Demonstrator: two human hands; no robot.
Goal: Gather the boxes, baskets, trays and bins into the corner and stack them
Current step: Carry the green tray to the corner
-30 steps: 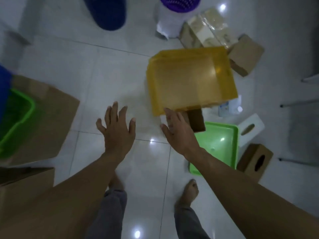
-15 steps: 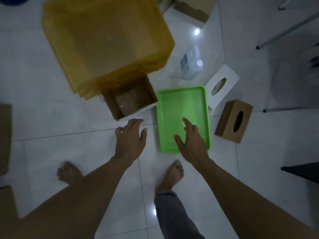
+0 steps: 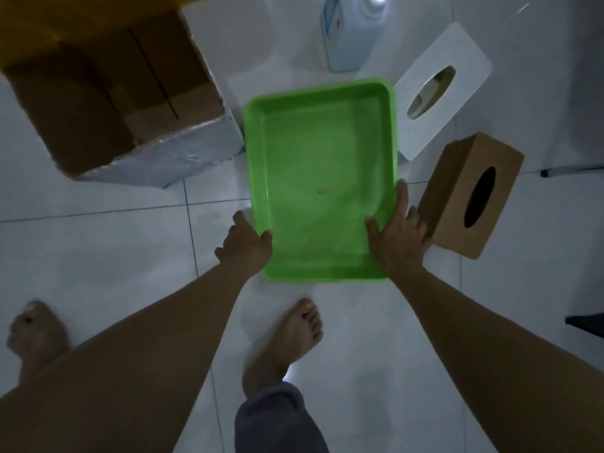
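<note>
A bright green plastic tray (image 3: 322,96) lies flat on the white tiled floor in the middle of the view. My left hand (image 3: 245,245) grips its near left rim, thumb over the edge. My right hand (image 3: 397,238) grips the near right rim, fingers along the outside. An open cardboard box (image 3: 108,89) stands at the upper left, touching the tray's far left corner. A brown tissue box (image 3: 470,194) sits just right of my right hand. A white tissue box (image 3: 438,86) leans against the tray's far right side.
A pale blue plastic bottle (image 3: 351,34) lies beyond the tray at the top. A yellow bin edge (image 3: 23,24) overhangs the cardboard box at the top left. My bare feet (image 3: 287,341) stand just behind the tray. A dark object (image 3: 588,325) pokes in at the right edge.
I have leaned down closer to the floor. Both hands moved from hovering above the tray to gripping its near left and right rims.
</note>
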